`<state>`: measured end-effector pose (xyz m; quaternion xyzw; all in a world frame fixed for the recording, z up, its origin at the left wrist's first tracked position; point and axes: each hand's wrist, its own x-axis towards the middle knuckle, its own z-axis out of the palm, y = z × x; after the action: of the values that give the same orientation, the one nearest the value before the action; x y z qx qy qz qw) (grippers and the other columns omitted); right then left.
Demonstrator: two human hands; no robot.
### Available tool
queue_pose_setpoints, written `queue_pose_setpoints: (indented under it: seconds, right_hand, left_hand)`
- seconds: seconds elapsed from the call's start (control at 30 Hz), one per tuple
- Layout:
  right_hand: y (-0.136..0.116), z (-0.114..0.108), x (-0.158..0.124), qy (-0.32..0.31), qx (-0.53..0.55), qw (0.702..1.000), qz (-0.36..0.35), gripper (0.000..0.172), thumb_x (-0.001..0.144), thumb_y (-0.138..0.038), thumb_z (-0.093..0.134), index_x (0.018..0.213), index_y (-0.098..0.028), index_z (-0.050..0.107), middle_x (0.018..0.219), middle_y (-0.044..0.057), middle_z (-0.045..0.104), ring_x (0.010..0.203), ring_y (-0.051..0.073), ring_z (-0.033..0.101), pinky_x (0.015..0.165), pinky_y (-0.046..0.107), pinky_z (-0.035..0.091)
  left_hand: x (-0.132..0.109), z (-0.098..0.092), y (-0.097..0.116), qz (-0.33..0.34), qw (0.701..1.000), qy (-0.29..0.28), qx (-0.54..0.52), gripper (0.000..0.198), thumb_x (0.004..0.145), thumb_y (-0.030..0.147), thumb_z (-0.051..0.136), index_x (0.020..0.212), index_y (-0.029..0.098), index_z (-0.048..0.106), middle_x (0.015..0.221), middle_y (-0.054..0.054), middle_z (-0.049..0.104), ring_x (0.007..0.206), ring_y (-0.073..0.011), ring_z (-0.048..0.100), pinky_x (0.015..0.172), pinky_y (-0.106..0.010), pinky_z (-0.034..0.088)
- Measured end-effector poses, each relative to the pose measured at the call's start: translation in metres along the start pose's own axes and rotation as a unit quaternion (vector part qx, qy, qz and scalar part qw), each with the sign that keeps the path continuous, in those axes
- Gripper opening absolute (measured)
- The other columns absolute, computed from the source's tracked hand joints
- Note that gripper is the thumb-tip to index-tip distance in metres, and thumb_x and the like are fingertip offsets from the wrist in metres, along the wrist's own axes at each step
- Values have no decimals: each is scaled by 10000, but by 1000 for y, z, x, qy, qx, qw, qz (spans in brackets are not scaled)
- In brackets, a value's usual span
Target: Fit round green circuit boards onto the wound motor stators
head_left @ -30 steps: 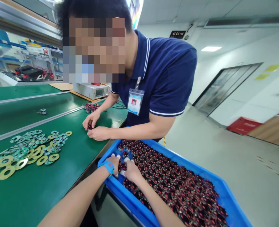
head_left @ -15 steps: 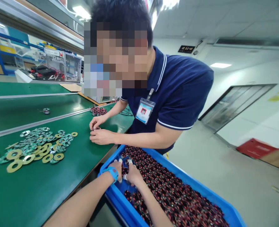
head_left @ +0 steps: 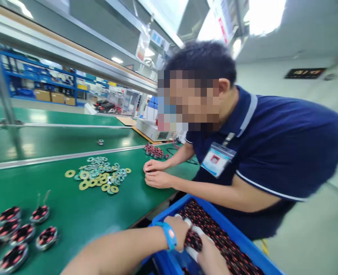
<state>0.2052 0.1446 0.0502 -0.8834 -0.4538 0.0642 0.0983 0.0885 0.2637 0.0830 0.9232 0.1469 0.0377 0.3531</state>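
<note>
Both my hands are down in a blue bin point(head_left: 245, 243) full of small red-and-black wound coils point(head_left: 228, 250). My left hand point(head_left: 180, 233), with a blue wristband and white fingertip covers, is closed around a coil point(head_left: 193, 240) at the bin's near corner. My right hand point(head_left: 211, 256) meets it from the right, fingers pressed onto the same coil. Its lower part is cut off by the frame edge.
A person in a navy polo leans over the green bench point(head_left: 80, 214), hands point(head_left: 156, 173) together on a small part. Yellow and green washers point(head_left: 100, 175) lie scattered mid-bench. Several coils point(head_left: 20, 235) sit at the near left, more point(head_left: 155, 151) by a white instrument point(head_left: 153, 131).
The view has swung left and down, bringing the near-left coils into sight. My hands stay together in the bin corner, now closed on one coil.
</note>
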Motion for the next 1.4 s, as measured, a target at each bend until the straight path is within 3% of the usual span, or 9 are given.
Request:
queue_pose_setpoints:
  seconds: [0.17, 0.37, 0.5, 0.7, 0.83, 1.0, 1.17, 1.23, 1.4]
  right_hand:
    - [-23, 4, 5, 69, 28, 995, -68, 554, 586, -313, 625, 1123, -255, 500, 1105, 178, 599, 995, 393, 585, 806, 499, 472]
    - [-154, -2, -7, -37, 50, 980, -190, 497, 698, -250, 544, 1189, -194, 490, 1121, 145, 585, 1009, 291, 593, 845, 385, 463]
    - [-243, -2, -20, -81, 31, 964, -252, 466, 690, -190, 560, 1156, -185, 554, 1031, 120, 600, 940, 283, 617, 822, 364, 460]
    - [-326, 8, -31, -86, 24, 956, -281, 504, 699, -181, 571, 1201, -210, 546, 1153, 142, 543, 920, 304, 627, 812, 403, 468]
    - [-341, 34, -39, -43, 112, 946, -300, 763, 688, -116, 564, 1390, -250, 297, 1386, 127, 354, 1147, 270, 509, 950, 372, 401]
    - [-312, 66, -22, -81, 312, 895, -307, 914, 626, -304, 689, 1410, -263, 221, 1310, 128, 444, 1082, 286, 534, 943, 449, 409]
    - [-313, 76, 13, -56, 535, 813, -224, 778, 771, -652, 449, 1393, -229, 251, 1269, 152, 502, 1093, 264, 540, 1013, 473, 327]
    - [-328, 78, 19, -70, 558, 801, -205, 826, 759, -699, 420, 1405, -226, 219, 1275, 150, 508, 1117, 265, 531, 1030, 477, 306]
    - [-367, 80, 14, -82, 527, 821, -204, 847, 768, -703, 407, 1423, -222, 170, 1270, 120, 532, 1224, 243, 440, 1083, 460, 222]
  left_hand:
    - [-42, -36, -1, 0, 994, 18, 105, 655, 544, 229, 741, 1155, 180, 511, 1019, -222, 574, 866, -352, 612, 662, -428, 514]
    - [-128, -89, -51, -77, 981, 36, 172, 739, 460, 252, 772, 1134, 163, 482, 968, -175, 585, 757, -337, 632, 588, -407, 531]
    - [-192, -124, -93, -188, 964, -13, 187, 825, 429, 264, 786, 1169, 175, 433, 1038, -139, 572, 854, -325, 620, 690, -404, 529]
    - [-246, -165, -120, -280, 942, -48, 177, 895, 394, 285, 810, 1199, 137, 447, 1137, -171, 556, 979, -348, 582, 827, -413, 485]
    - [-278, -201, -119, -306, 935, -46, 176, 840, 417, 269, 801, 1195, 164, 500, 1189, -164, 551, 1037, -367, 551, 870, -454, 456]
    - [-340, -237, -158, -197, 959, 200, 32, 675, 595, 316, 692, 1230, 187, 503, 1289, -105, 502, 1155, -284, 481, 988, -385, 378]
    - [-385, -218, -239, -267, 845, 411, -214, 493, 642, 435, 598, 1047, 153, 600, 997, -88, 653, 875, -240, 616, 726, -349, 525]
    - [-391, -200, -260, -276, 830, 422, -237, 399, 621, 385, 594, 951, 163, 627, 882, -65, 671, 792, -231, 627, 699, -356, 526]
    - [-389, -182, -273, -182, 912, 319, -182, 257, 629, 284, 500, 809, 162, 638, 854, -37, 674, 839, -208, 607, 837, -327, 463]
